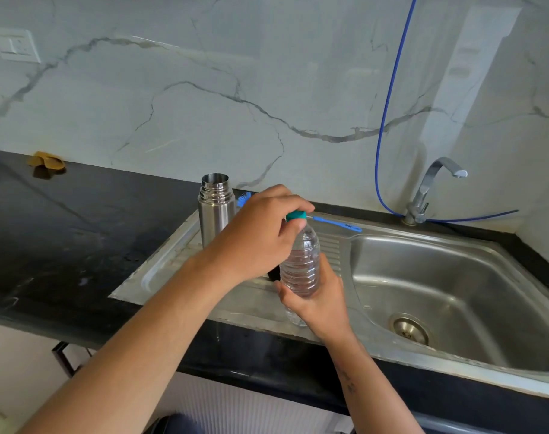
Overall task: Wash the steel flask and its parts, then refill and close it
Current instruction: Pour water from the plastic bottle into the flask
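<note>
Gripping the clear ribbed plastic water bottle (300,270) low, my right hand (317,300) is steadying it while my left hand (260,233) is pinching its teal cap (296,215). Just behind that bottle, the open steel flask (214,208) is standing upright on the steel sink's drainboard (160,270). I judge squeezing could spurt water once uncapped.

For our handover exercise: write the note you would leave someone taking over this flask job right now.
Left hand pinches the teal cap of the plastic water bottle; right hand grips the bottle's lower body.
Steel flask stands open and upright on the sink's drainboard; blue bottle brush lies behind it.
Done: flask lid is off.
Left: uncap the bottle, fill the flask, close it. Flask lid not in view.
</note>
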`<action>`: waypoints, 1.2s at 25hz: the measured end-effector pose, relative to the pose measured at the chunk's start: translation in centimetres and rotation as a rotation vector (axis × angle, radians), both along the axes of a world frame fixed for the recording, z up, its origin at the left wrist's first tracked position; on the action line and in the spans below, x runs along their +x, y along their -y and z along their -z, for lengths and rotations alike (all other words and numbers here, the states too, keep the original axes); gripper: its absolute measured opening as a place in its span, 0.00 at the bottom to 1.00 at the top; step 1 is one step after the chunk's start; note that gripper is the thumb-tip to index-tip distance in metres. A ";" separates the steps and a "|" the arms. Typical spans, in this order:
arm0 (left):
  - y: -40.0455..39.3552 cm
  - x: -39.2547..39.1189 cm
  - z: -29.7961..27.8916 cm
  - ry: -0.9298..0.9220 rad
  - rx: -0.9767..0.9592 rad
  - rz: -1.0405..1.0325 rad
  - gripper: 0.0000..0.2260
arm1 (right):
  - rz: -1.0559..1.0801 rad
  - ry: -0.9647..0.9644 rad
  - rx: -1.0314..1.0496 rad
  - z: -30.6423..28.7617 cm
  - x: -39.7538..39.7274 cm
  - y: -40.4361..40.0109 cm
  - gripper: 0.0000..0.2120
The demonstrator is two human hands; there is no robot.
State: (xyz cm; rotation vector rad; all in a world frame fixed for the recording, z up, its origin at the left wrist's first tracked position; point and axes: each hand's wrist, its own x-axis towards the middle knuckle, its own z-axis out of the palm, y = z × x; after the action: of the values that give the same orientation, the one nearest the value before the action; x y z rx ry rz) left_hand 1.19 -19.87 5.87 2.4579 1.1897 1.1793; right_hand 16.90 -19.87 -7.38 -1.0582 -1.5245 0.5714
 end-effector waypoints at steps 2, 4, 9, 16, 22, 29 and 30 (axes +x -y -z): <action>0.0 -0.3 -0.2 -0.012 -0.024 -0.027 0.12 | 0.000 0.014 0.009 0.0 -0.1 0.0 0.21; -0.1 -0.5 -0.6 0.000 -0.047 -0.062 0.10 | -0.003 0.025 0.019 0.1 -0.1 0.1 0.21; -0.2 -0.8 -1.0 0.064 -0.040 -0.161 0.12 | -0.001 0.040 0.020 0.2 0.0 0.2 0.21; 2.2 -6.5 0.5 0.412 -0.182 -0.229 0.14 | 0.002 0.040 0.014 0.6 -0.1 -0.1 0.21; -0.2 -11.6 9.7 0.367 -0.451 -0.641 0.15 | -0.002 0.060 -0.008 0.2 -0.4 0.2 0.22; -3.9 -14.4 14.5 0.259 -0.512 -0.802 0.15 | -0.016 0.007 -0.048 0.2 -0.4 0.1 0.22; -4.2 -14.4 14.6 0.230 -0.506 -0.799 0.16 | -0.013 0.005 -0.050 0.2 -0.4 0.1 0.22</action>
State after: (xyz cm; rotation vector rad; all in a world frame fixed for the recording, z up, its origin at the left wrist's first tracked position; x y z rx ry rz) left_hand -13.20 -15.71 -8.74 1.4544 2.1508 1.0681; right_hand 16.52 -19.99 -7.59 -1.0890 -1.5298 0.6188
